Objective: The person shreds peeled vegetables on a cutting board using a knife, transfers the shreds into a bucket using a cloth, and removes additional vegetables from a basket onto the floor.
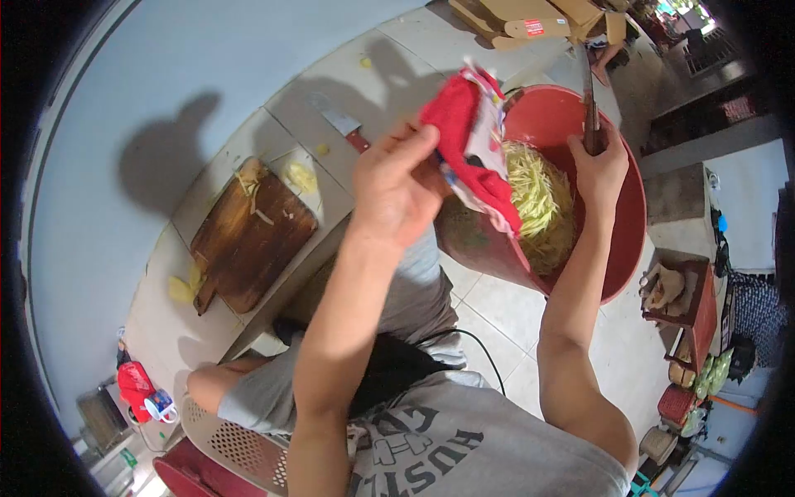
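Note:
My left hand (396, 186) is closed on the edge of a red cloth (464, 124) with a pale patterned side, which hangs over the near rim of a large red tub (623, 207). A knife (590, 116) is gripped in my right hand (602, 166) above the tub's far side, its blade pointing away from me. Inside the tub lies a heap of pale green shredded vegetable (534, 199). A second knife (335, 116) with a red-brown handle rests on the tiled ledge, left of my left hand.
On the ledge (290, 108) lies a dark wooden cutting board (252, 236) with scraps on and around it. Cardboard boxes (513, 21) stand at the far end, near another person's foot (600, 70). A perforated plastic chair (232, 443) is at lower left; shelves with baskets (679, 402) line the right.

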### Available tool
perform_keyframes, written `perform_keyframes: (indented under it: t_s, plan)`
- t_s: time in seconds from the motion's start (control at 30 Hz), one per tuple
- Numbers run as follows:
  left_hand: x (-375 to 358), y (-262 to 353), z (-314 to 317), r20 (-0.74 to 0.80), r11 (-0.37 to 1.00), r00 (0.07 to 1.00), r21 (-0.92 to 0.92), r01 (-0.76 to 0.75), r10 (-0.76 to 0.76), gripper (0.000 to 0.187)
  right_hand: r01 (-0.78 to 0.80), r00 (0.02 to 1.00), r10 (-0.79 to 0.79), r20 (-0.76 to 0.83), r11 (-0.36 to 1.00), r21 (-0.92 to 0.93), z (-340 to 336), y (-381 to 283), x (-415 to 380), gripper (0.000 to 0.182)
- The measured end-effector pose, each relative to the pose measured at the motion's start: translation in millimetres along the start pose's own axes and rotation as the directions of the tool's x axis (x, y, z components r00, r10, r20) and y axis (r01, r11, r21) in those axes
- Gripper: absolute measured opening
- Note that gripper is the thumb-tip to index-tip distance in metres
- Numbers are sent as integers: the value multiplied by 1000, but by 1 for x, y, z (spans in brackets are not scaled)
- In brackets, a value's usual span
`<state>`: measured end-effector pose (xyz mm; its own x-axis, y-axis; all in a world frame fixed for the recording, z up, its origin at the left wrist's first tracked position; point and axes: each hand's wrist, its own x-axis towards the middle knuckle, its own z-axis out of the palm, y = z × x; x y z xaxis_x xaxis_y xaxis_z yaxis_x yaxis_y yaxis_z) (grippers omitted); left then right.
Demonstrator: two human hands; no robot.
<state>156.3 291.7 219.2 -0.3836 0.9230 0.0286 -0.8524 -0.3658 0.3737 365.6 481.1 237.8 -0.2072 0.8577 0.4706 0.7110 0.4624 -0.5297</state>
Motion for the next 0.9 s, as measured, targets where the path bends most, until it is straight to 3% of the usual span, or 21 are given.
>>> perform_keyframes:
  t_s: [0.03, 0.07, 0.13, 0.27, 0.37, 0.43, 0.53, 0.6, 0.7, 0.77, 0.8, 0.83, 0.87, 0.9]
  plan:
    - [-7, 16, -8, 19, 997, 998, 47, -53, 52, 37, 12, 1000, -12, -4, 1000, -21, 2, 1, -3, 40]
    - [-15, 34, -13, 12, 997, 998, 52, -66, 65, 37, 25, 1000, -25, -9, 999, -40, 5, 2, -5, 41]
    - [-32, 74, -12, -72, 968, 968, 90, -232, 239, 36, 34, 999, -33, 28, 999, -15, 10, 3, -8, 41]
    - [-76, 150, -23, -119, 880, 909, 328, -344, 400, 18, 44, 994, -38, 107, 997, -55, 12, -22, -17, 36]
    - [-105, 192, -62, -279, 763, 806, 575, -294, 522, 7, 186, 980, -192, 59, 979, 87, 23, -37, -29, 38]
    - [-118, 216, -98, -276, 751, 774, 557, -355, 570, 8, 215, 967, -214, 136, 977, 7, 25, -58, -37, 34]
    - [-136, 237, -113, -264, 746, 736, 482, -459, 624, 12, 227, 946, -236, 224, 972, 65, 49, -92, -68, 37]
    - [-147, 244, -115, -262, 740, 714, 435, -513, 649, 14, 201, 904, -273, 329, 951, 236, 63, -129, -90, 36]
    - [-181, 240, -132, -282, 731, 675, 317, -605, 681, 19, 226, 833, -365, 417, 911, 345, 90, -180, -122, 34]
    - [-219, 226, -184, -453, 748, 596, 443, -495, 663, 24, 273, 770, -472, 430, 852, 447, 108, -206, -143, 35]
    - [-242, 218, -215, -542, 781, 566, 487, -392, 621, 27, 429, 706, -599, 377, 786, 445, 123, -210, -151, 35]
    - [-264, 211, -234, -627, 810, 522, 514, -282, 579, 29, 383, 674, -604, 425, 778, 498, 130, -223, -164, 34]
    - [-283, 205, -233, -633, 805, 503, 518, -290, 589, 29, 333, 635, -612, 472, 768, 547, 138, -237, -178, 34]
    - [-299, 198, -232, -704, 809, 401, 527, -259, 587, 30, 359, 579, -647, 496, 749, 557, 149, -246, -190, 35]
